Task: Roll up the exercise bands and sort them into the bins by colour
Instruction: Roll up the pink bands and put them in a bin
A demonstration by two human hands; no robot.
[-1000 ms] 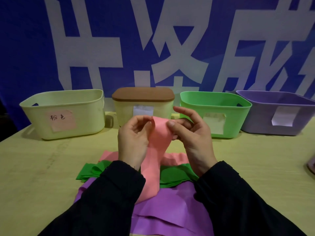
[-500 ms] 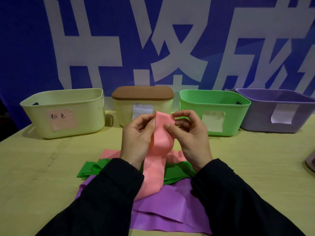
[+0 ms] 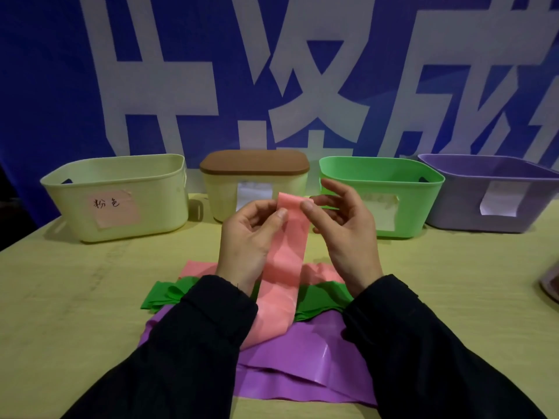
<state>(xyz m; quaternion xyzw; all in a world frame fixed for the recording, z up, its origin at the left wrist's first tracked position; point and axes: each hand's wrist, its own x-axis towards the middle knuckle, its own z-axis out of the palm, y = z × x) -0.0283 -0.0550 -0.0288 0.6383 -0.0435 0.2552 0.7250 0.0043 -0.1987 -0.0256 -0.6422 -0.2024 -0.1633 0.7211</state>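
Observation:
A pink exercise band [image 3: 284, 267] hangs from my two hands, held up above the table. My left hand [image 3: 248, 237] pinches its top left corner with thumb and fingers. My right hand [image 3: 344, 225] pinches the top right corner, its other fingers spread. The band's top end is flat and its lower part drapes onto a pile: more pink band, a green band [image 3: 169, 293] and a purple band [image 3: 302, 370] nearest me. Behind stand a cream bin with a pink label [image 3: 121, 179], a green bin [image 3: 417, 182] and a purple bin [image 3: 514, 182].
A cream box with a brown lid [image 3: 255, 166] stands between the cream and green bins. A blue banner with white characters [image 3: 45, 86] hangs behind the table. A dark object [image 3: 552, 285] shows at the right edge. My black sleeves cover the near table.
My hands have spread slightly and straightened the pink band's top end, which was bunched between my fingers a second ago. The pile on the table has not moved.

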